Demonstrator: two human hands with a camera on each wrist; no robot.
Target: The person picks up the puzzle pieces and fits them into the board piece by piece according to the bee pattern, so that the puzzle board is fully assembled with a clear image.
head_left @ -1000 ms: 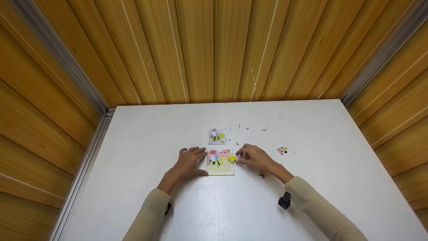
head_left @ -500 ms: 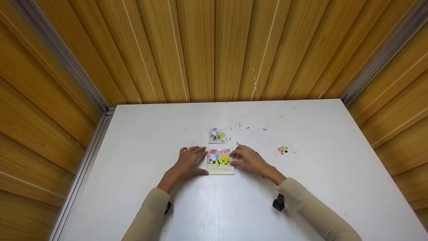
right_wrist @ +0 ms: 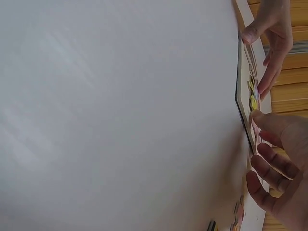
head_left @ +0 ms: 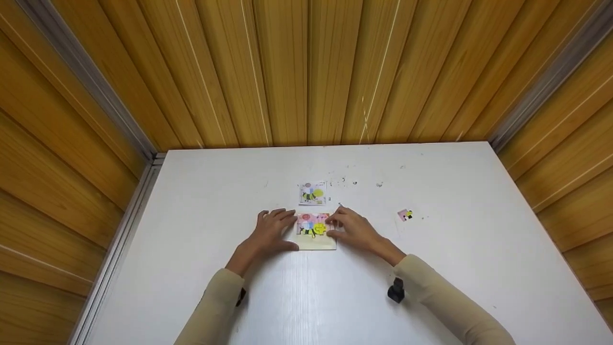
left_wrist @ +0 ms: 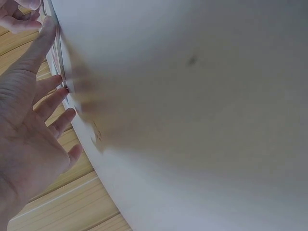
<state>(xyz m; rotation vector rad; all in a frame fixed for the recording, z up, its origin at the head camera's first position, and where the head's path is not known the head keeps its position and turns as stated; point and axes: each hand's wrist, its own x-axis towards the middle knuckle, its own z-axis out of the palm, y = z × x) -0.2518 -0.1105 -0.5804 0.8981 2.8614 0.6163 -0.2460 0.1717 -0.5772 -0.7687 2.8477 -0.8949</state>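
A pale wooden puzzle board (head_left: 313,243) lies on the white table, its far half covered by joined pieces with a bee picture. My left hand (head_left: 272,232) spans the board's left side, thumb at the near corner and fingertips at the far one; its fingers look fairly straight in the left wrist view. With thumb and index finger, my right hand (head_left: 355,231) pinches a yellow puzzle piece (head_left: 320,229) at the right of the assembled part. In the right wrist view that thumb rests right at the yellow edge, the other fingers loosely bent.
A picture card (head_left: 312,193) with the same bee lies just beyond the board. One loose puzzle piece (head_left: 405,215) is off to the right. More loose pieces (right_wrist: 239,214) show low in the right wrist view. Wood-patterned panels (head_left: 306,72) enclose the table.
My right hand has moved left with the yellow piece, from the board's right edge to against the joined pieces. The left hand has stayed put.
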